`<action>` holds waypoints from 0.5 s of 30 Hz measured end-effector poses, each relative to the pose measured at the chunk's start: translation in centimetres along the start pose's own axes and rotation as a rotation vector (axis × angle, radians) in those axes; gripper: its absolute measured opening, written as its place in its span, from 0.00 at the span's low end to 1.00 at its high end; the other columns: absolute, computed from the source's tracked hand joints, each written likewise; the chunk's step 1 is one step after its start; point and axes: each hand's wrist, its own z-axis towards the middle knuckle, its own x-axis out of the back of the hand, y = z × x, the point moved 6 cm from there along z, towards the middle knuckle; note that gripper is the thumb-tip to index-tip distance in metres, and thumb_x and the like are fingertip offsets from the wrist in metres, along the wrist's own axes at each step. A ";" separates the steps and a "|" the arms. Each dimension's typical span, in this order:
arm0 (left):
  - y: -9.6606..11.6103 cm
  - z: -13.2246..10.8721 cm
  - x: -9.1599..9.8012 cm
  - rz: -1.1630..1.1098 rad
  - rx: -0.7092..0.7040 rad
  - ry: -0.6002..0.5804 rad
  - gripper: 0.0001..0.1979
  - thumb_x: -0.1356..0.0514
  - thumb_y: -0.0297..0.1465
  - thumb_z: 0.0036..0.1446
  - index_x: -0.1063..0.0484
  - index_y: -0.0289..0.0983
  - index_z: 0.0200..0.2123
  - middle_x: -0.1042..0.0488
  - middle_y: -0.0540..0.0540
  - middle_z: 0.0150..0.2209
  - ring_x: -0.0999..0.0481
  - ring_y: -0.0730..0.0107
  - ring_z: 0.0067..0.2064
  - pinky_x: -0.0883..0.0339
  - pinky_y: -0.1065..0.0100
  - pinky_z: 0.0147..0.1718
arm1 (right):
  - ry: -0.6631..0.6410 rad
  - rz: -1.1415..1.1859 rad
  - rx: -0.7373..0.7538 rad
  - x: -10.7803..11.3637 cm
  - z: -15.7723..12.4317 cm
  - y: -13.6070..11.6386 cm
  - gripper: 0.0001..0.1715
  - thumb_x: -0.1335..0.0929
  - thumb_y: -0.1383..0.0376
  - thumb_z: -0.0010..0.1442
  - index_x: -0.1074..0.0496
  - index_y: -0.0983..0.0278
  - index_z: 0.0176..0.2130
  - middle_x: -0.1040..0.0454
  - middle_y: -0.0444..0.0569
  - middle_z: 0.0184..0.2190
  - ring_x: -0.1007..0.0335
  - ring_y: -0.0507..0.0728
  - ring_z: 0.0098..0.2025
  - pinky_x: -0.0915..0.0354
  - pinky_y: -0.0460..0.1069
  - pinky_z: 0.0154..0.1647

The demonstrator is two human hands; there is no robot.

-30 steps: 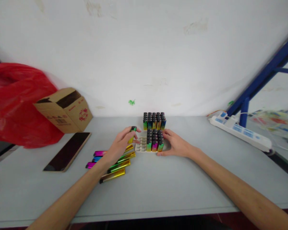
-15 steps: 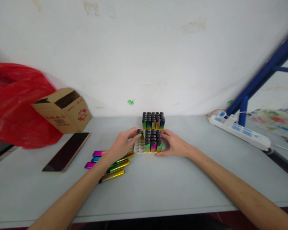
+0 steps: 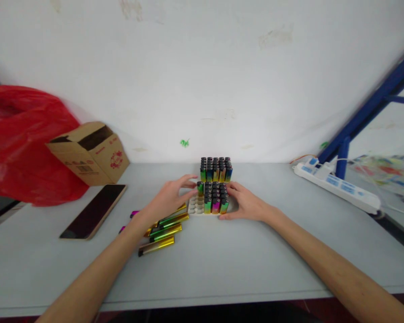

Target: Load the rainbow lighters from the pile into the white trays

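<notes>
A white tray (image 3: 195, 211) with round-cornered slots holds several upright lighters (image 3: 216, 202) with black tops and shiny coloured bodies. A green lighter (image 3: 200, 189) stands upright in the far part of its left side; the slots nearer me there are bare. Just left of this lighter is my left hand (image 3: 170, 197), thumb and fingers apart, holding nothing. My right hand (image 3: 244, 202) braces the tray's right side, thumb at the near corner and fingers farther back by the lighters. Beneath my left wrist and forearm lie several loose lighters (image 3: 164, 233), partly hidden.
Behind the tray stands another block of upright lighters (image 3: 216, 170), near the wall. To the left are a phone (image 3: 93, 211), an open cardboard box (image 3: 94, 154) and a red plastic bag (image 3: 30, 143). A white power strip (image 3: 336, 186) lies at the right beside a blue frame (image 3: 366, 107).
The green lighter, tilted in my left hand's fingers before, now stands upright in the tray. My left fingers have opened and moved slightly off it. My right hand has stayed in place.
</notes>
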 end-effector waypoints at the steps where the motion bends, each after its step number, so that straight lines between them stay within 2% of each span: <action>1: -0.3 -0.2 0.9 0.007 0.016 -0.008 0.22 0.38 0.43 0.63 0.25 0.44 0.57 0.15 0.45 0.45 0.17 0.55 0.47 0.29 0.59 0.53 | -0.001 -0.002 -0.003 0.0 0.0 0.0 0.47 0.22 0.42 0.51 0.29 0.65 0.59 0.30 0.62 0.59 0.32 0.71 0.60 0.35 0.66 0.64; 4: -2.0 -1.3 3.9 0.066 0.121 -0.066 0.15 0.34 0.46 0.56 0.17 0.43 0.41 0.15 0.45 0.37 0.17 0.56 0.38 0.25 0.63 0.42 | -0.008 -0.014 -0.015 0.0 0.0 0.0 0.46 0.21 0.42 0.50 0.28 0.65 0.58 0.30 0.62 0.59 0.32 0.71 0.59 0.34 0.66 0.63; 6: -3.5 -2.3 5.6 0.060 0.206 -0.120 0.15 0.30 0.47 0.49 0.15 0.44 0.35 0.16 0.45 0.33 0.18 0.56 0.34 0.24 0.65 0.35 | -0.011 -0.020 -0.010 0.1 0.0 -0.2 0.45 0.21 0.43 0.51 0.28 0.65 0.57 0.30 0.61 0.58 0.32 0.70 0.59 0.34 0.65 0.64; 9: -5.6 -3.9 7.9 0.005 0.319 -0.155 0.17 0.24 0.44 0.38 0.15 0.44 0.32 0.15 0.42 0.35 0.17 0.51 0.37 0.22 0.64 0.36 | -0.011 -0.011 -0.011 0.2 0.0 -0.3 0.45 0.21 0.44 0.51 0.28 0.66 0.58 0.30 0.60 0.58 0.32 0.70 0.60 0.34 0.64 0.64; 12: -6.7 -5.2 9.2 0.004 0.391 -0.174 0.17 0.22 0.41 0.35 0.15 0.43 0.31 0.15 0.42 0.36 0.17 0.48 0.39 0.21 0.61 0.37 | -0.017 -0.003 -0.015 0.2 0.0 -0.4 0.46 0.21 0.44 0.51 0.29 0.66 0.59 0.30 0.60 0.58 0.32 0.70 0.60 0.34 0.64 0.64; 15: -6.9 -5.9 9.5 -0.005 0.405 -0.194 0.16 0.22 0.36 0.33 0.15 0.42 0.30 0.16 0.44 0.32 0.18 0.50 0.35 0.22 0.61 0.34 | -0.021 -0.007 -0.017 0.2 0.0 -0.3 0.46 0.21 0.43 0.51 0.29 0.65 0.59 0.30 0.60 0.59 0.33 0.70 0.60 0.34 0.65 0.64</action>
